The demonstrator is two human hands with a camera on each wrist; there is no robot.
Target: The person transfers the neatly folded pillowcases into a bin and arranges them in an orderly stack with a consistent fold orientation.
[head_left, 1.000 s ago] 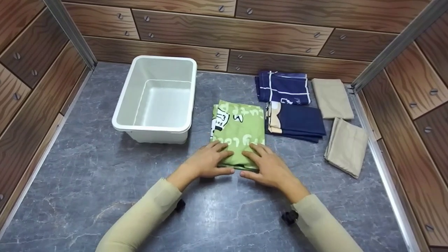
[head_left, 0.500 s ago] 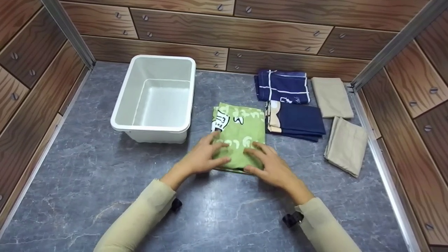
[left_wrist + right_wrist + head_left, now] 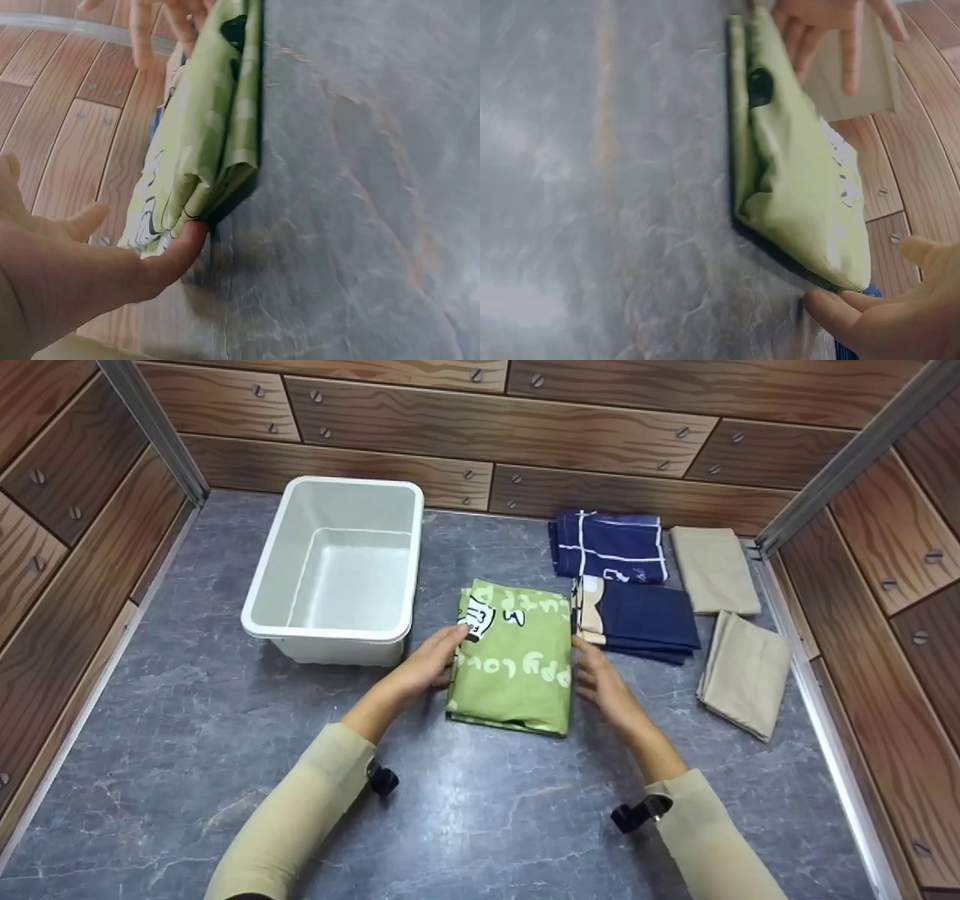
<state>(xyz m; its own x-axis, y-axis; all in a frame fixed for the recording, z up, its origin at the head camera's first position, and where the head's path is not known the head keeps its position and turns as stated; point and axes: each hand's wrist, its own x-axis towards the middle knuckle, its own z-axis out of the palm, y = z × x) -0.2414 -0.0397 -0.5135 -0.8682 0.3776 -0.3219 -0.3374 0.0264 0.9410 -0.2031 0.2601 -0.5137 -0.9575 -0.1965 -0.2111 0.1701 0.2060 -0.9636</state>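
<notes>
A folded green cloth [image 3: 517,697] with white lettering and a small cartoon print lies flat on the grey marbled surface, between both hands in the head view. My left hand [image 3: 429,663] is at its left edge with fingers extended. In the left wrist view, a fingertip of that hand [image 3: 82,274] touches the lower corner of the layered cloth [image 3: 202,127]. On the opposite side, my right hand [image 3: 609,690] lies along the right edge. The right wrist view shows its fingertips [image 3: 825,311] at the bottom edge of the cloth [image 3: 802,172], fingers fairly straight.
A white plastic bin [image 3: 341,634] stands left of the cloth. To the right lie a navy cloth with white lines [image 3: 615,547], a plain navy cloth [image 3: 649,619] and two beige cloths [image 3: 714,570] [image 3: 746,675]. Wood-patterned walls [image 3: 450,427] enclose the surface.
Both hands have lifted off the top of the green cloth and spread outward to its left and right edges. The cloth's lower part is now uncovered; the other things stay put.
</notes>
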